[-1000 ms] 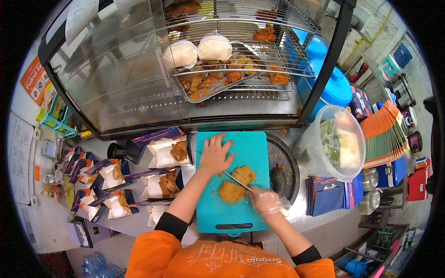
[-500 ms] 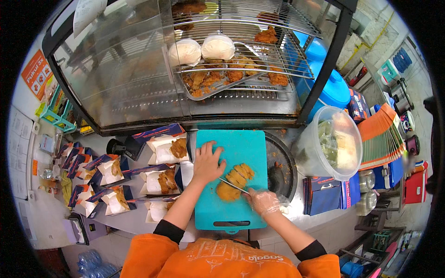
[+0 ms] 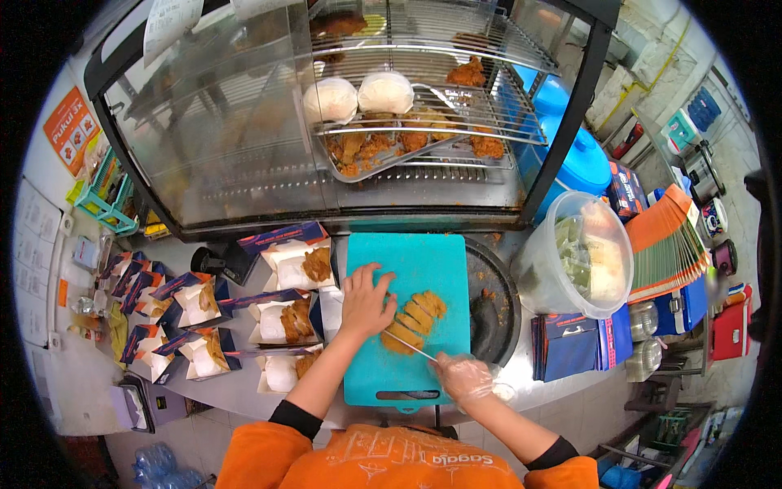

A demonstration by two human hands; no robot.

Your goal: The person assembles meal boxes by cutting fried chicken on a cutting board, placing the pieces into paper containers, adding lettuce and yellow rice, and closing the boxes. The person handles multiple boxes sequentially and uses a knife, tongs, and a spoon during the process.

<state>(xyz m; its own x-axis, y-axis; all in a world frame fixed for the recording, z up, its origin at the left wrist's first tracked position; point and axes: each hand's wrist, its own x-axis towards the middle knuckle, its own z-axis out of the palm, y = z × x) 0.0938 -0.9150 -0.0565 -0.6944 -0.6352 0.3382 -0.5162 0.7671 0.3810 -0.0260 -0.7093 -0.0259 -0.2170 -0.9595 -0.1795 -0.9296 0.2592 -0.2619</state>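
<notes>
On a turquoise cutting board (image 3: 440, 376) lies a golden fried chicken fillet (image 3: 423, 314), its upper part parted into several strips. My right hand (image 3: 463, 376), in a clear plastic glove, is closed on a knife (image 3: 410, 345), whose thin blade crosses the lower part of the fillet. Bare and flat on the board's left half, my left hand (image 3: 366, 301) has its fingers spread. Its thumb side is close to the knife's tip; whether they touch I cannot tell.
Open boxes of rice and chicken (image 3: 285, 322) fill the left counter. A glass warming cabinet (image 3: 326, 208) stands behind the board. To the right are a round black tray (image 3: 494, 330), a clear plastic tub (image 3: 533, 277) and stacked dark-blue folded boxes (image 3: 568, 346).
The knife has shifted slightly down the fillet, and the gaps between the strips show more plainly. My left hand stays flat on the board; the whole view has shifted a little.
</notes>
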